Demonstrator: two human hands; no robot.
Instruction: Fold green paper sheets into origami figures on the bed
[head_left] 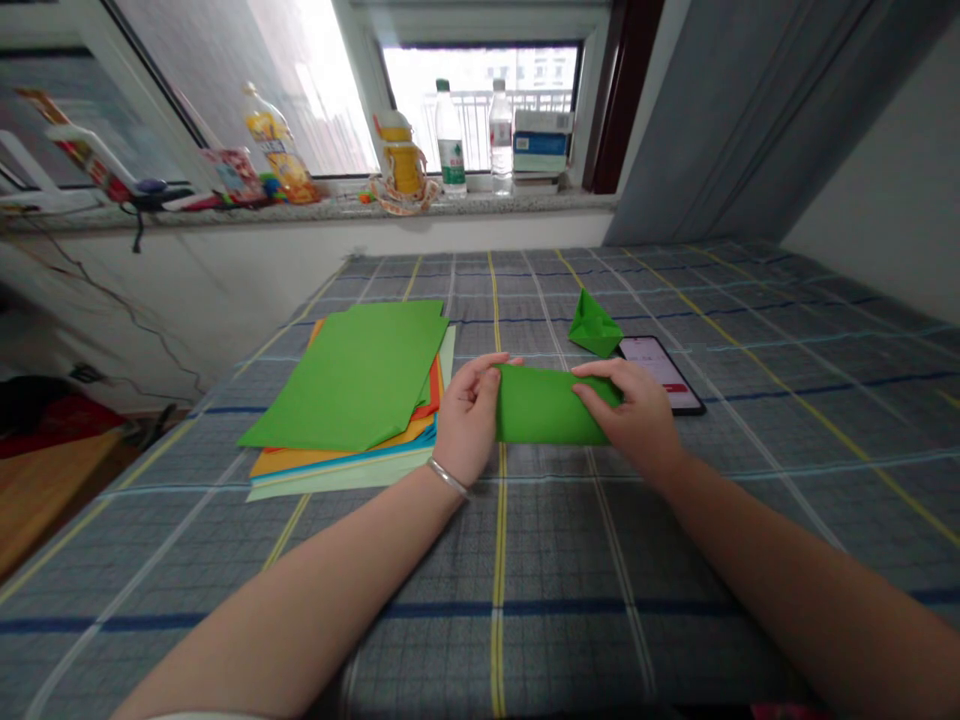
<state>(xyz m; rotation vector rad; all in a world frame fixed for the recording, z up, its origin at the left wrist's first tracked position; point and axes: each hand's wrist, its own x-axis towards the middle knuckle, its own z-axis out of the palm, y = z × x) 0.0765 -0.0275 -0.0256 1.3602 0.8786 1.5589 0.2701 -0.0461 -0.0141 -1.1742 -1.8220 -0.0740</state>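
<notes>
A folded green paper [544, 405] lies on the grey plaid cloth [570, 560] in front of me. My left hand [469, 415], with a thin bracelet at the wrist, pinches the paper's left edge with curled fingers. My right hand [634, 410] presses on and grips its right end, fingers bent over the top corner. Just behind the paper sits a small folded green paper shape [594, 325]. A phone [664, 372] with a lit screen lies to the right, partly behind my right hand.
A stack of coloured paper sheets [352, 395], green on top, lies left of my hands. The windowsill [315, 210] at the back holds bottles [450, 140], a box [543, 142] and other clutter. The cloth-covered surface drops off at the left edge, above a wooden floor [45, 490].
</notes>
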